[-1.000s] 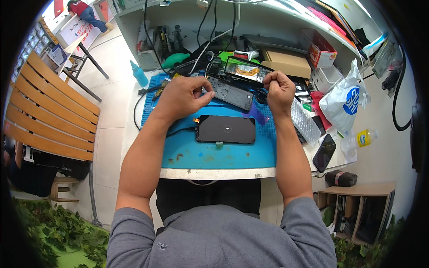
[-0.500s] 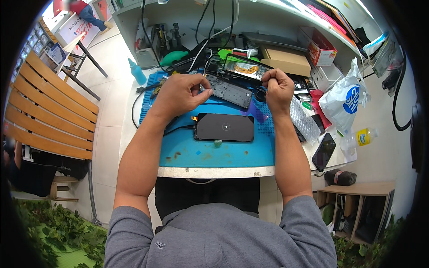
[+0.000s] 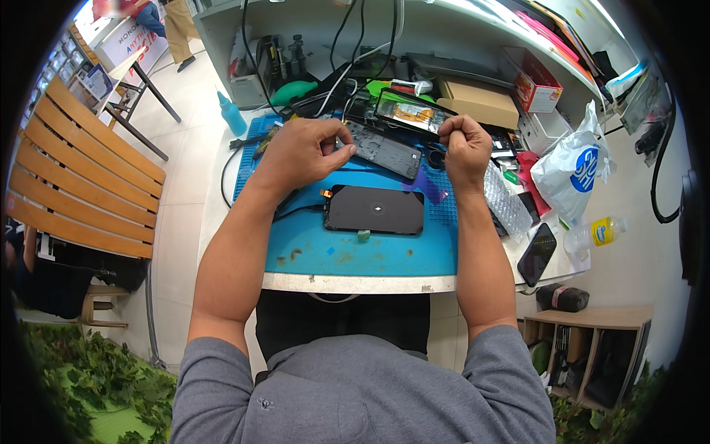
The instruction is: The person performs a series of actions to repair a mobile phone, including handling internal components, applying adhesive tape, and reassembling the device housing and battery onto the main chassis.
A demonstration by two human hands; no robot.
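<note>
Bodyward of fingers pinched together on left hand and curled tight on right hand, contents untellable, note cabled phone flat on blue mat, presumably for stability.

Left hand: fingers curled, thumb near index, at left end of grey phone frame; contents unclear. Right hand: fingers bunched at right end of open black phone housing; contents unclear. Cabled dark phone lies below and between the fingers on blue mat. Right of right fingers: bubble wrap, white bag, second phone, clear bottle. Teal bottle left of left fingers.
</note>
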